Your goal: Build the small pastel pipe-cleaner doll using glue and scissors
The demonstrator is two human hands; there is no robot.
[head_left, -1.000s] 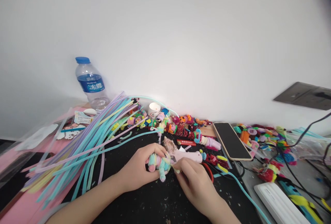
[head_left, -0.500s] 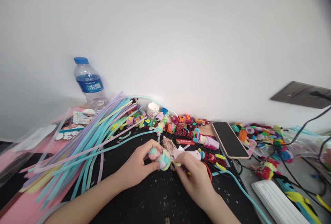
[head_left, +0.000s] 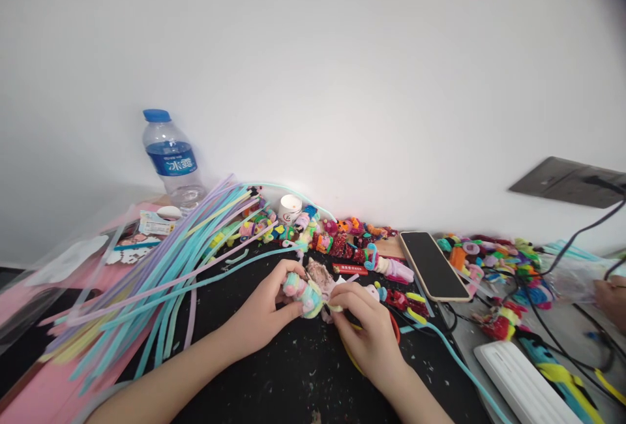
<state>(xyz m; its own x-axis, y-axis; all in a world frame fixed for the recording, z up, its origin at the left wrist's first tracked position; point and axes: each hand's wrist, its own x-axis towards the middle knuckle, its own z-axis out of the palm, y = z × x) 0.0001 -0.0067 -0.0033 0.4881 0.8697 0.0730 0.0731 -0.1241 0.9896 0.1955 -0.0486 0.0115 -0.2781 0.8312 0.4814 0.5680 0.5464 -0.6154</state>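
My left hand [head_left: 261, 310] is closed round a small pastel pipe-cleaner figure [head_left: 303, 293] in pink, mint and yellow, held just above the black mat [head_left: 274, 378]. My right hand [head_left: 369, 333] pinches a short yellow pipe-cleaner end [head_left: 335, 308] right against the figure's right side. Just behind the two hands lies a pale pink glue gun [head_left: 359, 287], partly hidden by my right fingers.
A fan of long pastel pipe cleaners [head_left: 161, 267] lies at the left, with a water bottle [head_left: 172, 160] behind it. Small colourful figures [head_left: 342, 238] line the wall. A phone [head_left: 433, 264], cables, a white power strip [head_left: 523, 388] and another person's hand [head_left: 611, 297] are at the right.
Both hands lifted the figure slightly and turned it; my right fingers moved closer against it. Another person's hand has come into view at the right edge.
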